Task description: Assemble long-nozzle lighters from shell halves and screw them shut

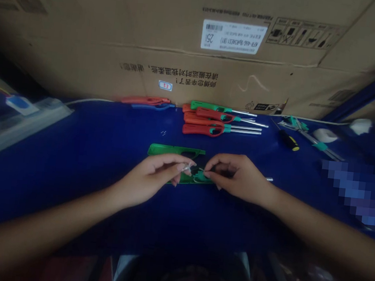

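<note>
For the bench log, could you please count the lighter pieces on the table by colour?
Green: 2, the green shell in front and a green lighter in the stack.
Red: 4, three red lighters stacked, one red shell at left.
Blue: 1, the blue shell.
Total: 7.

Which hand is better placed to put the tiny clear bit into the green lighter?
Probably the left hand: it pinches the clear bit right above the lighter, while the right hand holds that down.

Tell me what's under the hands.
A green lighter shell on the blue table; its metal tube tip shows past the right hand. The left hand pinches a small clear part. The shell's middle is covered.
</note>
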Demonstrator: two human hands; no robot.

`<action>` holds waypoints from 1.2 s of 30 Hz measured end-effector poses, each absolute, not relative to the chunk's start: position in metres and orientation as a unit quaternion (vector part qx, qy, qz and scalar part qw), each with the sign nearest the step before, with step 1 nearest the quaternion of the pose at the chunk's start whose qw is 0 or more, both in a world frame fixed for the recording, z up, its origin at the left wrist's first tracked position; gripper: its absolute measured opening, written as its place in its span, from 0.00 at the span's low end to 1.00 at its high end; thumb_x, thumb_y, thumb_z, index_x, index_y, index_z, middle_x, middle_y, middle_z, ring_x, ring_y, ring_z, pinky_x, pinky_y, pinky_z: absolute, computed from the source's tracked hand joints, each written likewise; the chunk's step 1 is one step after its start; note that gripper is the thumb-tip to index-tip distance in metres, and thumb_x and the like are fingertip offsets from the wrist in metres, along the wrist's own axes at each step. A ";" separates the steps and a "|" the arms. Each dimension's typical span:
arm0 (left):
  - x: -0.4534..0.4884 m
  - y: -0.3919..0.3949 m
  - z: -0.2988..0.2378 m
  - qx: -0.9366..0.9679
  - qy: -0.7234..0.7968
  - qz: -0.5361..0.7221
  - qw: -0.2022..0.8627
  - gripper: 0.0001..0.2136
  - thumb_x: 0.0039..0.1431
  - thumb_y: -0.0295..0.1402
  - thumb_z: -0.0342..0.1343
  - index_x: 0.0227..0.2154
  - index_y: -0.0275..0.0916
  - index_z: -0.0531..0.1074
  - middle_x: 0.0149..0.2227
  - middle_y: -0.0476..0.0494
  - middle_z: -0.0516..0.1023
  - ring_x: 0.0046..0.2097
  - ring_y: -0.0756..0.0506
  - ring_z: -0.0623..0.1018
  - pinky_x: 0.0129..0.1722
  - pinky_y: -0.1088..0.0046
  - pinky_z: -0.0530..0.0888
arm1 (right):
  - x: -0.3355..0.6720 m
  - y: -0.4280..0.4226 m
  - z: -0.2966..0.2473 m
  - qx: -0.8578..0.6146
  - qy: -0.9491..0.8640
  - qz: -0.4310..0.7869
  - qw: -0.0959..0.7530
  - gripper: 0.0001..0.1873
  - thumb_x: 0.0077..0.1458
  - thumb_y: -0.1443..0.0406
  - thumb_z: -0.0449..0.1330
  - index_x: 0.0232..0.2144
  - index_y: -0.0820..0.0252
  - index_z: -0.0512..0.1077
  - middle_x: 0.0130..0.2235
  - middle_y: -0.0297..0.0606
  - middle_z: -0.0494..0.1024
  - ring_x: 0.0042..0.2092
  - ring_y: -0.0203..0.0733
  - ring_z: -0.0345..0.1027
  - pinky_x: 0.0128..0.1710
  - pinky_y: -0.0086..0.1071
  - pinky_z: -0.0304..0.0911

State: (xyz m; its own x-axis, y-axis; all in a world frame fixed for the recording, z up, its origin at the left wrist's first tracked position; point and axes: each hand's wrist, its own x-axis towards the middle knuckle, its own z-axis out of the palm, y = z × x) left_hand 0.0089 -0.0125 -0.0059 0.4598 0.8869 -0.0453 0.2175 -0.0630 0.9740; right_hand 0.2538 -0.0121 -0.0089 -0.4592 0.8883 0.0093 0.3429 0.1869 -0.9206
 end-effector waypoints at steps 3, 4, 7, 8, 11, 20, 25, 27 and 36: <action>0.007 -0.010 -0.006 0.659 0.420 0.291 0.552 0.14 0.65 0.40 0.57 0.48 0.40 0.80 0.35 0.45 0.82 0.32 0.49 0.77 0.37 0.71 0.78 | 0.253 -0.012 -0.008 -0.414 -0.678 0.526 0.304 0.08 0.58 0.63 0.65 0.36 0.61 0.72 0.22 0.30 0.74 0.24 0.32 0.69 0.25 0.26 0.65; 0.007 -0.010 -0.006 0.662 0.417 0.284 0.555 0.14 0.65 0.39 0.57 0.48 0.40 0.80 0.34 0.45 0.82 0.32 0.49 0.77 0.37 0.71 0.78 | 0.253 -0.012 -0.007 -0.410 -0.671 0.537 0.305 0.08 0.58 0.62 0.65 0.37 0.61 0.72 0.23 0.30 0.74 0.24 0.32 0.70 0.25 0.27 0.67; 0.006 -0.009 -0.004 0.666 0.409 0.263 0.566 0.14 0.64 0.38 0.58 0.48 0.39 0.80 0.35 0.44 0.83 0.32 0.48 0.79 0.36 0.71 0.79 | 0.252 -0.014 -0.008 -0.395 -0.670 0.551 0.303 0.10 0.59 0.61 0.65 0.39 0.62 0.73 0.24 0.31 0.76 0.24 0.32 0.71 0.27 0.28 0.71; 0.006 -0.009 -0.004 0.665 0.409 0.256 0.570 0.14 0.63 0.38 0.59 0.48 0.39 0.80 0.36 0.44 0.83 0.32 0.48 0.79 0.37 0.70 0.79 | 0.252 -0.014 -0.008 -0.387 -0.675 0.549 0.305 0.10 0.60 0.61 0.64 0.39 0.63 0.74 0.24 0.31 0.75 0.24 0.32 0.71 0.27 0.28 0.71; 0.005 -0.009 -0.003 0.652 0.416 0.244 0.585 0.14 0.63 0.37 0.60 0.48 0.38 0.80 0.36 0.43 0.84 0.33 0.48 0.80 0.38 0.69 0.80 | 0.252 -0.015 -0.009 -0.353 -0.710 0.519 0.319 0.08 0.61 0.63 0.63 0.39 0.63 0.76 0.29 0.33 0.75 0.25 0.30 0.70 0.25 0.26 0.69; 0.006 -0.010 -0.003 0.636 0.415 0.244 0.603 0.14 0.61 0.35 0.63 0.47 0.38 0.81 0.35 0.43 0.85 0.34 0.46 0.82 0.37 0.69 0.82 | 0.252 -0.015 -0.008 -0.311 -0.792 0.429 0.303 0.09 0.64 0.66 0.61 0.43 0.57 0.80 0.37 0.37 0.77 0.35 0.34 0.72 0.34 0.28 0.67; 0.008 -0.011 -0.004 0.643 0.410 0.245 0.599 0.12 0.60 0.36 0.63 0.45 0.39 0.82 0.36 0.43 0.86 0.33 0.47 0.82 0.36 0.69 0.82 | 0.252 -0.014 -0.008 -0.313 -0.783 0.444 0.305 0.09 0.64 0.66 0.61 0.42 0.57 0.81 0.37 0.37 0.77 0.35 0.34 0.72 0.35 0.27 0.67; 0.008 -0.011 -0.004 0.642 0.410 0.246 0.600 0.12 0.60 0.36 0.63 0.45 0.40 0.82 0.35 0.43 0.86 0.33 0.46 0.82 0.36 0.69 0.82 | 0.252 -0.014 -0.008 -0.313 -0.783 0.446 0.300 0.09 0.64 0.66 0.61 0.42 0.57 0.81 0.37 0.37 0.76 0.35 0.34 0.72 0.35 0.28 0.66; 0.008 -0.012 -0.005 0.645 0.407 0.245 0.599 0.10 0.62 0.34 0.62 0.45 0.41 0.82 0.35 0.45 0.86 0.33 0.47 0.83 0.36 0.72 0.82 | 0.252 -0.015 -0.009 -0.310 -0.792 0.436 0.295 0.09 0.64 0.66 0.60 0.43 0.57 0.81 0.37 0.37 0.76 0.35 0.34 0.72 0.34 0.29 0.66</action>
